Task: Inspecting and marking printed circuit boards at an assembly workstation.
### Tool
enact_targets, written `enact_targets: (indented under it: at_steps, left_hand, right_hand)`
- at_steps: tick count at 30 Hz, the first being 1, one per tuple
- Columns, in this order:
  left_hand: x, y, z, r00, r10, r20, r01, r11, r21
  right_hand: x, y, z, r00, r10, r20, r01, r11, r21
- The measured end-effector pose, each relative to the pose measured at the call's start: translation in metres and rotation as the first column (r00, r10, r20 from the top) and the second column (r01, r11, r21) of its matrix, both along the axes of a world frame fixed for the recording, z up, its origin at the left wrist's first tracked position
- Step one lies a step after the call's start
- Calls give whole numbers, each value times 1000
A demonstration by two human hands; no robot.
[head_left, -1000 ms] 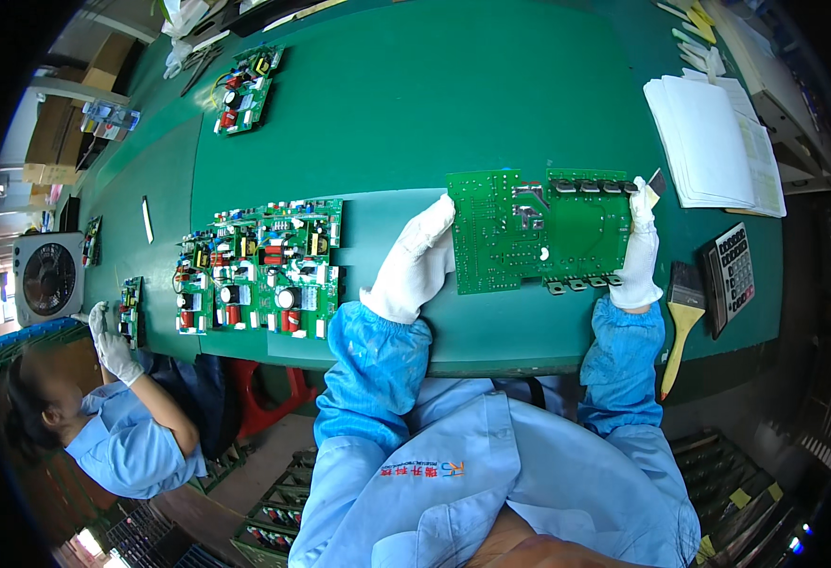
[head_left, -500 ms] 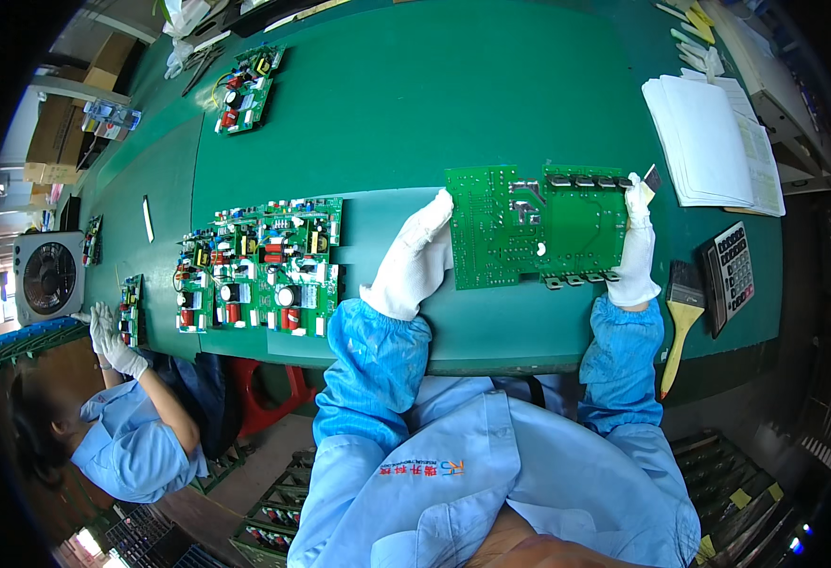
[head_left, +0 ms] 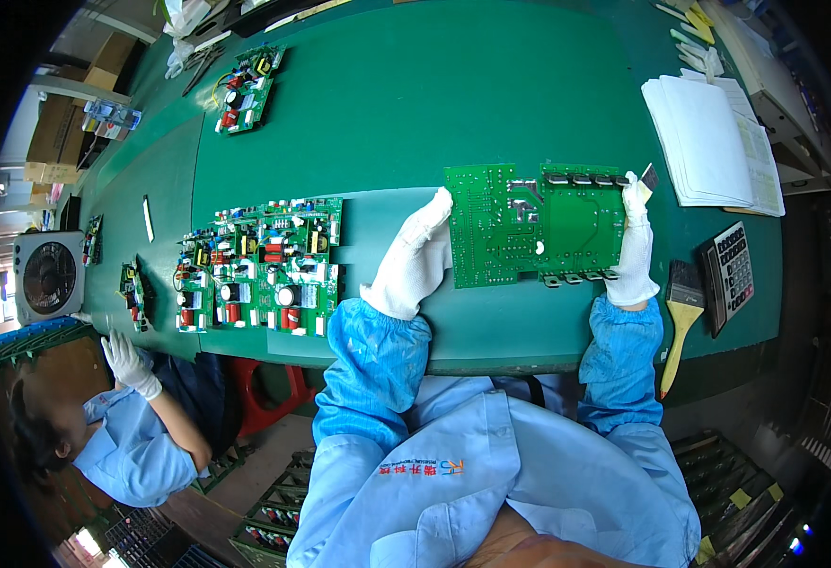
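Note:
A green circuit board [head_left: 486, 227] is held up over the table's near part, its solder side facing me. Along its right half, black components and metal tabs stick out at the far and near edges. My left hand [head_left: 413, 257], in a white glove, grips the board's left edge. The right edge is gripped by my gloved right hand [head_left: 636, 248], with the fingers at the far corner. Beside those fingertips shows a small dark piece with a pale end [head_left: 650, 177]; I cannot tell if it is held. Left of my left hand lie several assembled circuit boards [head_left: 259, 270], components up.
At right are a paintbrush [head_left: 685, 308], a calculator [head_left: 730, 273] and white papers [head_left: 704, 142]. Another assembled board [head_left: 248, 90] lies far left. A co-worker's gloved hand [head_left: 130, 363] is at the left table edge, near a tilted board [head_left: 135, 292] and a fan [head_left: 49, 275].
My hands and the board they hold have barely moved. At left, the co-worker's hand has drawn back slightly, and the small board there now sits at a different angle.

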State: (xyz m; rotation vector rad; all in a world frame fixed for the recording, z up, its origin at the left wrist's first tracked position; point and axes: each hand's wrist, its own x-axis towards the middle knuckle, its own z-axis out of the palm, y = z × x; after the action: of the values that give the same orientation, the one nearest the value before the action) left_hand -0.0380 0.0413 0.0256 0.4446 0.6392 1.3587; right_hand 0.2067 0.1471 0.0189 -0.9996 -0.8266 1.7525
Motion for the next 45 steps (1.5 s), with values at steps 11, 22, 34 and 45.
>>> enact_targets:
  at_steps: [11,22,34,45]
  left_hand:
    - [4,1,6,998,36,-49,-38,999,-25]
    - [4,2,0,997,72,-26,-73,997,-30]
    - [3,2,2,999,44,-25,-45,998,-39]
    - [2,1,0,998,48,-45,-49,999,-24]
  right_hand:
    - [-6,-2,6,1000,-12,-4,12,1000,16]
    - [-10,-3,12,999,-16,33,17,1000,-7]
    - [-10,-4,14,996,2,93,-4,1000,27]
    - [-12,-4,11,999,-19,49,18,1000,17]
